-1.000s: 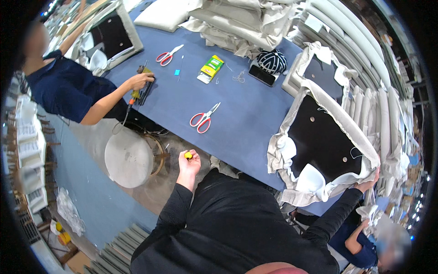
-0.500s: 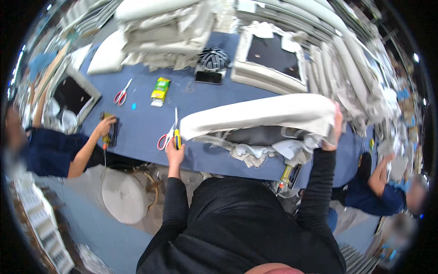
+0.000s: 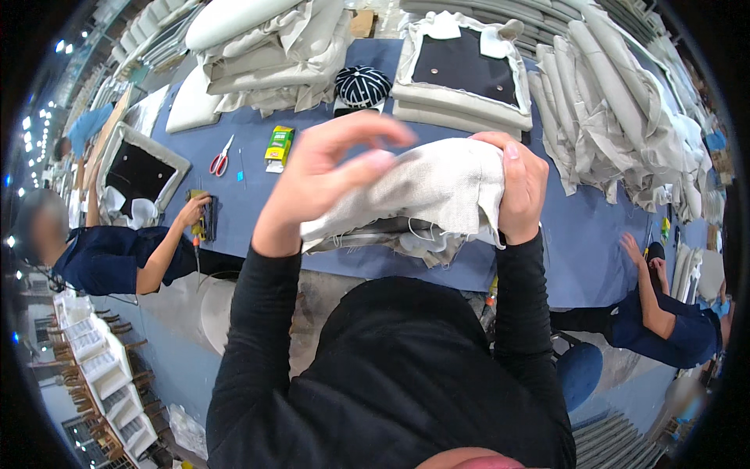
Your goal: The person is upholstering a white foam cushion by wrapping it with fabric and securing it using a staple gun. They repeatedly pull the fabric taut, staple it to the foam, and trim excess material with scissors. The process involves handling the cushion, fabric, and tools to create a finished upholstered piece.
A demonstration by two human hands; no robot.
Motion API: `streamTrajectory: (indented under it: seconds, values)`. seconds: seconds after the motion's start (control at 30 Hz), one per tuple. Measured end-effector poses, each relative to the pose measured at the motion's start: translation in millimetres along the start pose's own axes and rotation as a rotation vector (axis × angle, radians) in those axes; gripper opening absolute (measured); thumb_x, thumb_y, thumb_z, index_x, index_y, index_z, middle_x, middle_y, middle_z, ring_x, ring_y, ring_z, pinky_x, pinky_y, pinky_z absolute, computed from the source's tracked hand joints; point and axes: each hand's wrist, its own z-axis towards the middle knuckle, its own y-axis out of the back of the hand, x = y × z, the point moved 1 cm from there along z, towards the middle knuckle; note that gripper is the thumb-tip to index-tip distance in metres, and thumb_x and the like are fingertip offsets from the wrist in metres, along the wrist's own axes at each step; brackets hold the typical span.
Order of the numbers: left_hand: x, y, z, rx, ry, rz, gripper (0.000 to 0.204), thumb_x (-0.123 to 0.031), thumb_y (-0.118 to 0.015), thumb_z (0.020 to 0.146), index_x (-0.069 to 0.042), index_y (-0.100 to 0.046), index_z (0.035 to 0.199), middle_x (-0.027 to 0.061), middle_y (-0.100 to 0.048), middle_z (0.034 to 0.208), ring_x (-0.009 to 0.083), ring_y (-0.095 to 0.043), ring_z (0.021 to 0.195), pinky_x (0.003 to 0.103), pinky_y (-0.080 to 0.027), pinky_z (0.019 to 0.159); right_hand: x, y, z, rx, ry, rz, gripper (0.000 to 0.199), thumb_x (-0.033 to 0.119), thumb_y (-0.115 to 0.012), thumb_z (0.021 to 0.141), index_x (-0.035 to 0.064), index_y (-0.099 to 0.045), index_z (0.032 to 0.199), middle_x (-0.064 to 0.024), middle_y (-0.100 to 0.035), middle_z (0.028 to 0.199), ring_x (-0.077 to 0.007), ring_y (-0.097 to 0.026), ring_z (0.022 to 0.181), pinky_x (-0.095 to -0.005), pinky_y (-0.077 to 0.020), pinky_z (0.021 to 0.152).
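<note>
Coarse beige woven cushion cover (image 3: pixel 422 187), frayed threads beneath, clenched in right hand (image 3: pixel 519 187); left hand (image 3: pixel 328 172) loosely curled against it, grasp unclear; underside hidden

both hands, left hand (image 3: pixel 324 176) and right hand (image 3: pixel 519 184), lift a beige fabric-covered cushion (image 3: pixel 426 191) above the blue table (image 3: pixel 594 234).

The cushion (image 3: pixel 422 191) was pale beige linen weave, its underside dark grey. The table (image 3: pixel 594 234) was blue. At eleven o'clock lay scissors (image 3: pixel 221 156) with red handles and a yellow-and-green box (image 3: pixel 278 143). At twelve o'clock sat a cap (image 3: pixel 362 85), navy with white stripes, and a beige cushion frame (image 3: pixel 467 66) with a black centre. The sleeves (image 3: pixel 258 344) were black; the co-worker's shirt (image 3: pixel 109 258) at nine o'clock was navy.
</note>
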Motion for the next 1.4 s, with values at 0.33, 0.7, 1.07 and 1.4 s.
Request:
streamTrajectory:
  seconds: [0.33,0.7,1.07,1.4]
  values:
    - [4,-66,69,0.517,-0.205,-0.199,0.046,-0.023,-0.086,0.091,-0.001,-0.078,0.131,0.0188,-0.076,0.137,0.0354,-0.070,0.133,0.048,-0.050,0.117,-3,19,-12,0.016,0.076,0.046,0.044,0.025,-0.050,0.102,-0.0109,-0.076,0.104,-0.0259,-0.079,0.099,-0.0387,-0.078,0.090,-0.0404,-0.0575,0.083]
    - [1,-101,58,0.464,-0.163,-0.224,0.030,-0.024,-0.084,0.088,-0.005,-0.087,0.110,0.0108,-0.084,0.114,0.0347,-0.067,0.139,0.048,-0.043,0.119,-24,36,-22,0.080,0.000,0.329,0.060,0.041,-0.048,0.096,-0.0123,-0.077,0.101,-0.0238,-0.080,0.097,-0.0332,-0.079,0.088,-0.0371,-0.0603,0.083]
    - [14,-88,50,0.326,-0.292,-0.259,0.024,-0.021,-0.075,0.096,-0.002,-0.087,0.105,0.0141,-0.085,0.109,0.0321,-0.077,0.116,0.045,-0.050,0.103,-21,32,-8,0.150,0.097,0.187,0.039,0.021,-0.054,0.102,-0.0080,-0.081,0.102,-0.0209,-0.082,0.097,-0.0275,-0.080,0.088,-0.0361,-0.0617,0.084]
    - [10,-77,64,0.385,-0.250,-0.228,0.032,-0.023,-0.085,0.083,-0.004,-0.083,0.108,0.0136,-0.080,0.117,0.0311,-0.073,0.116,0.042,-0.051,0.108,-24,26,-2,0.119,0.007,0.182,0.040,0.020,-0.054,0.099,-0.0091,-0.080,0.104,-0.0208,-0.081,0.092,-0.0261,-0.079,0.081,-0.0339,-0.0599,0.078]
